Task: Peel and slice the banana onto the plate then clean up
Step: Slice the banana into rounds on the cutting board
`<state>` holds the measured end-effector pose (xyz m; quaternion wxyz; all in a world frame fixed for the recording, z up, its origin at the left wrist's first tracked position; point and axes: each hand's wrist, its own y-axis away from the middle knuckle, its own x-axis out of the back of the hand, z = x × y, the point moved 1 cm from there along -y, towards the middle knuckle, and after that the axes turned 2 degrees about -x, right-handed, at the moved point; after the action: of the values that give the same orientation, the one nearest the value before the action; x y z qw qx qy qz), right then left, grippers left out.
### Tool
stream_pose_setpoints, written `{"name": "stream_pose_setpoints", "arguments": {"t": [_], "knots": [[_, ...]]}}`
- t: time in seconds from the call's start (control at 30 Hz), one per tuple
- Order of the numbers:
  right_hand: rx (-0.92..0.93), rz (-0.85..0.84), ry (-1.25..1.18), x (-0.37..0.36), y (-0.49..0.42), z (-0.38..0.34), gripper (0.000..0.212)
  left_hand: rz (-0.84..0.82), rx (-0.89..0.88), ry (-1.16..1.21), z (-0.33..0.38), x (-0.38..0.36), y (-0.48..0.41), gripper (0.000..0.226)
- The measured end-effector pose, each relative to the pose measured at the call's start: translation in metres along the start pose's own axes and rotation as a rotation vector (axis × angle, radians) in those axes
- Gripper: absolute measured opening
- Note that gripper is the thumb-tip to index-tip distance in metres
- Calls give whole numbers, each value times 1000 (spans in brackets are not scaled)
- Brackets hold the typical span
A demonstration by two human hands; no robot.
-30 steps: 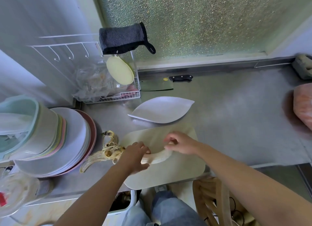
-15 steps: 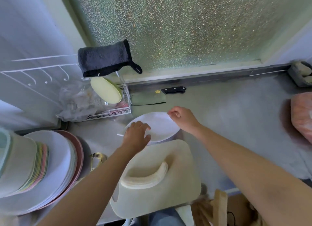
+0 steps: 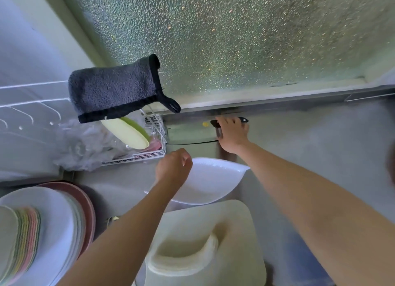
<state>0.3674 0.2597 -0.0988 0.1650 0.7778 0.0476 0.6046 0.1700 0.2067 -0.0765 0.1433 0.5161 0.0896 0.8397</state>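
A peeled banana (image 3: 186, 262) lies whole on the pale cutting board (image 3: 235, 221) at the near edge of the counter. Just behind the board sits a white leaf-shaped plate (image 3: 211, 183), with nothing on it. At the back of the counter, under the window, a cleaver (image 3: 188, 134) lies flat. My right hand (image 3: 232, 136) is stretched out to it and its fingers wrap over the black handle. My left hand (image 3: 173, 168) hovers over the plate's left rim, fingers loosely curled and holding nothing.
A tall stack of plates (image 3: 53, 221) fills the near left. Behind it a wire rack (image 3: 154, 153) holds a green lid (image 3: 126, 132) and a plastic bag (image 3: 85, 144), under a hanging dark mitt (image 3: 115, 91). Bare steel counter (image 3: 320, 157) stretches right.
Both hands left the banana on the board. My right hand reached past the plate to the cleaver's handle; my left hand rose over the plate. The view tilted toward the window.
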Motion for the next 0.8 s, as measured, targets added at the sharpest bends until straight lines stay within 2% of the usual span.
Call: {"name": "stream_pose_setpoints", "arguments": {"t": [0.1,0.23,0.3,0.4,0.5,0.63,0.77,0.8], "knots": [[-8,57,164,-3,1,7,46,10,24,28,-3,-1,-1,16],[31,30,216,-7,5,19,26,23,36,60,-7,-2,1,17],[47,-4,113,-5,8,27,28,27,29,67,-7,-3,4,16],[12,-7,-176,9,19,36,26,42,6,81,-5,-2,13,15],[-62,78,-205,27,42,45,17,41,5,83,-2,-1,27,14],[-208,165,-291,33,86,53,19,22,7,100,0,-2,48,9],[-265,133,-361,26,133,49,4,-2,-78,98,-9,-11,73,7],[-264,137,-393,23,143,46,13,7,-119,107,-12,-13,80,7]]}}
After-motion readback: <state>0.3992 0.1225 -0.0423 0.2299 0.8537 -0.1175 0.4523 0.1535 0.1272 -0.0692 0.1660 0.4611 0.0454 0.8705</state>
